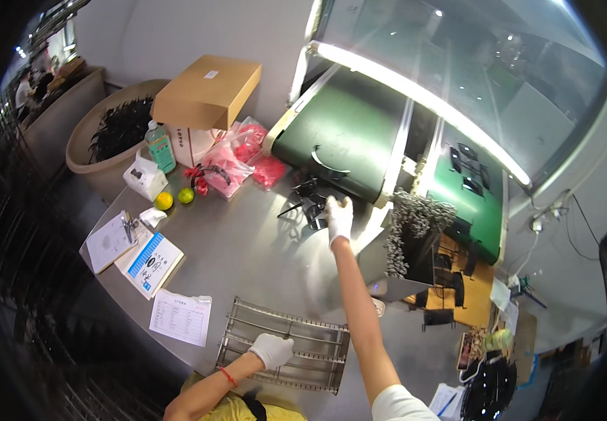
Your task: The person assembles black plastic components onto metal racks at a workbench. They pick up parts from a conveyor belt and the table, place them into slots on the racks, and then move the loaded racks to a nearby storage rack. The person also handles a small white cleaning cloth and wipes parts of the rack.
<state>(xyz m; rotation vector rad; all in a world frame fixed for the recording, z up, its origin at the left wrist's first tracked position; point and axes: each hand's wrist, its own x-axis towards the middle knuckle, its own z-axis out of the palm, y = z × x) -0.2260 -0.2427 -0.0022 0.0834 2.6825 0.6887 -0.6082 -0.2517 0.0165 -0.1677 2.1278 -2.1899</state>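
Note:
My left hand (273, 351), in a white glove with a red string at the wrist, is closed at the bars of a metal wire rack (310, 358) lying at the table's near edge. My right arm is stretched far forward. Its white-gloved hand (339, 219) is beside a small heap of black plastic pieces (312, 209) at the end of a green conveyor belt (345, 126). Thumb and finger look apart, and I make out nothing between them. On that belt lies a thin, curved black piece (330, 161).
A dark bin of small grey metal parts (419, 217) stands right of my forearm. A second green belt (465, 189) carries black pieces. Leftward are papers (181, 317), a box (151, 265), a clipboard (111, 242), fruit (164, 201), a green bottle (161, 147), pink bags (226, 168) and a carton (205, 91).

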